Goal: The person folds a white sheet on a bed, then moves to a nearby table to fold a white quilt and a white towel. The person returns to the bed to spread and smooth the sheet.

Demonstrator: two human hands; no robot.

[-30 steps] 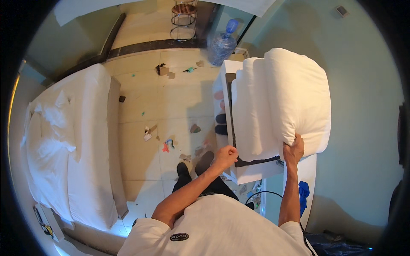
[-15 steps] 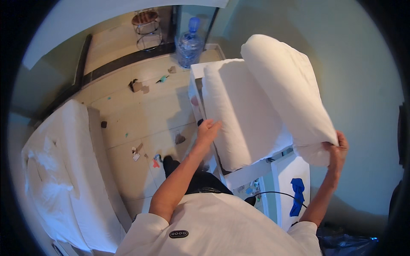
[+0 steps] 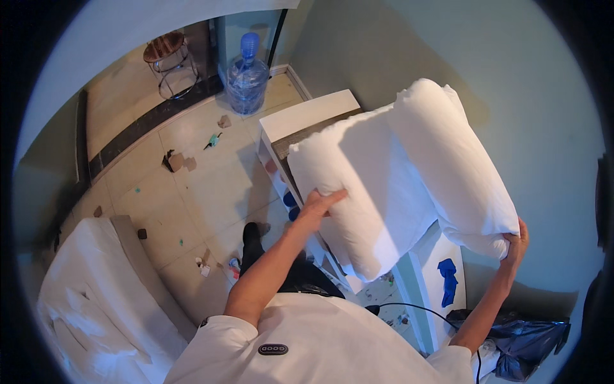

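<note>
Right hand (image 3: 515,239) grips the upper pillow (image 3: 451,153); left hand (image 3: 318,205) lies open-palmed on the lower pillow (image 3: 364,192).

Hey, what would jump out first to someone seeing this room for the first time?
Two big white pillows fill the right half: the upper pillow gripped at its corner by the right hand, the lower pillow under the left hand, above a white shelf unit. At lower left lies a bed with rumpled white sheets. A large blue water bottle stands at the top, with litter on the tile floor.
</note>
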